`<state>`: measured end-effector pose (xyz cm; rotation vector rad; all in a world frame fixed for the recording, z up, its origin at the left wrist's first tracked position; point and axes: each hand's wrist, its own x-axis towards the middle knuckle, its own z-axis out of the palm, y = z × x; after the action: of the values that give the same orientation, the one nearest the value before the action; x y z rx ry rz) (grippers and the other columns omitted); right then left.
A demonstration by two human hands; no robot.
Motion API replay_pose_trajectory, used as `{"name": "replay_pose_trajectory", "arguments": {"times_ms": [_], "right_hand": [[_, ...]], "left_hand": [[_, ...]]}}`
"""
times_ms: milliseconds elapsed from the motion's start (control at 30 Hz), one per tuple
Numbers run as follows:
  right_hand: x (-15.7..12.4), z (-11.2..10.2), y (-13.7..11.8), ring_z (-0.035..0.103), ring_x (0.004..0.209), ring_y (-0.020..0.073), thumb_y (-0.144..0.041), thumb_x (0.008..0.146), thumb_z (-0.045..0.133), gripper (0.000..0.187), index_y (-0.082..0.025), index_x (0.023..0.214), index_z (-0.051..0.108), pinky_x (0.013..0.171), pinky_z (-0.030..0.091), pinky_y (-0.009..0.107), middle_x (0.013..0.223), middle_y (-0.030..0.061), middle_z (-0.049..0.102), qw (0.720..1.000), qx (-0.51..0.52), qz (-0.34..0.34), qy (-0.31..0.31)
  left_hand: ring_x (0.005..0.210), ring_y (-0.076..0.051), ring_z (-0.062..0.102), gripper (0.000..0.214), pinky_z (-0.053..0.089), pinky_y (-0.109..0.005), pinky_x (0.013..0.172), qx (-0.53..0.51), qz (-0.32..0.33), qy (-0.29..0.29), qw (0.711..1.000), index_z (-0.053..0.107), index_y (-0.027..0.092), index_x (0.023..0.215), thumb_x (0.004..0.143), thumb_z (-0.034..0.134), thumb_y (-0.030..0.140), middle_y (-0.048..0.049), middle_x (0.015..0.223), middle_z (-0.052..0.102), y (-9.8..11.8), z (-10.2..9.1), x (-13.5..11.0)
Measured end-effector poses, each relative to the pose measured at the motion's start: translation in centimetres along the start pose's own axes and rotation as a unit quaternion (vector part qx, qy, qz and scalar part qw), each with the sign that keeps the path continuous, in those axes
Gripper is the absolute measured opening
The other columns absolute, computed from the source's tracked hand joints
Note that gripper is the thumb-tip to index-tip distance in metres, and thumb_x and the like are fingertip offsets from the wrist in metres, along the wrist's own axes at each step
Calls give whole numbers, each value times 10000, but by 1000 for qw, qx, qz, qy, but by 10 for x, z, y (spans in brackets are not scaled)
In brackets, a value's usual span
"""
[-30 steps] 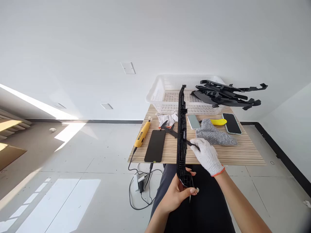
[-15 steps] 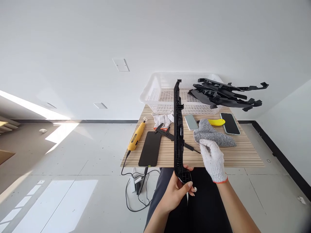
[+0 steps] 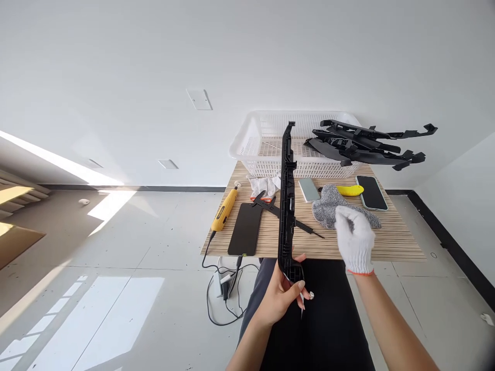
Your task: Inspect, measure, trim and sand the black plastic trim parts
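My left hand (image 3: pixel 284 291), bare, grips the lower end of a long black plastic trim piece (image 3: pixel 286 206), which stands upright with its ribbed side towards me. In a white knitted glove, my right hand (image 3: pixel 355 239) is closed, its fingers curled in just over the near edge of a grey speckled cloth item (image 3: pixel 330 203). What the gloved fingers hold, if anything, is hidden. Behind the trim piece lies a black caliper (image 3: pixel 270 206), partly covered by it.
A white plastic basket (image 3: pixel 247 149) stands at the back with several black trim pieces (image 3: pixel 363 147) sticking out to the right. On the table (image 3: pixel 394 242) lie a yellow rotary tool (image 3: pixel 224 211), phones (image 3: pixel 245 229), a white glove (image 3: pixel 263 186) and a yellow-handled tool (image 3: pixel 350 190).
My right hand has moved a little to the right and away from me, over the grey cloth's edge. My left hand keeps its grip on the trim piece. The view has shifted slightly.
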<state>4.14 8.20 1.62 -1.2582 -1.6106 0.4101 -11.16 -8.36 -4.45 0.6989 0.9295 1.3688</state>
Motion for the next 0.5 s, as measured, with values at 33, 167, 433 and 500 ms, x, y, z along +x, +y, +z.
{"name": "replay_pose_trajectory", "arguments": {"times_ms": [33, 167, 433, 500], "right_hand": [[15, -3, 0, 691, 1017, 240, -414, 961, 583, 286, -203, 1087, 730, 918, 543, 406, 1100, 100, 744, 997, -60, -28, 39], [89, -17, 13, 665, 985, 284, -313, 973, 492, 307, -242, 1154, 729, 798, 506, 412, 1135, 105, 721, 934, -339, -70, -89], [142, -4, 54, 553, 1078, 332, -220, 834, 582, 385, -221, 1202, 699, 835, 406, 426, 1220, 160, 638, 800, -519, -96, -284], [141, 0, 54, 543, 1076, 325, -246, 842, 582, 352, -190, 1172, 693, 858, 391, 428, 1180, 165, 639, 801, -516, -104, -286]], "left_hand": [[657, -93, 704, 800, 579, -217, 496, -2, 0, 2, 1000, 289, 401, 1536, 879, 741, 331, -200, 1586, 396, 0, 0, 0], [638, -85, 696, 812, 584, -217, 513, -21, 7, -1, 1000, 288, 398, 1538, 873, 747, 328, -184, 1531, 473, 1, 0, 2], [614, -82, 693, 794, 554, -194, 475, -41, 8, 0, 999, 320, 378, 1528, 864, 751, 312, -169, 1478, 529, 3, 0, 1], [550, -58, 668, 781, 490, -163, 400, -43, -1, -2, 999, 326, 381, 1520, 864, 746, 322, -180, 1510, 494, 4, -1, 0]]}}
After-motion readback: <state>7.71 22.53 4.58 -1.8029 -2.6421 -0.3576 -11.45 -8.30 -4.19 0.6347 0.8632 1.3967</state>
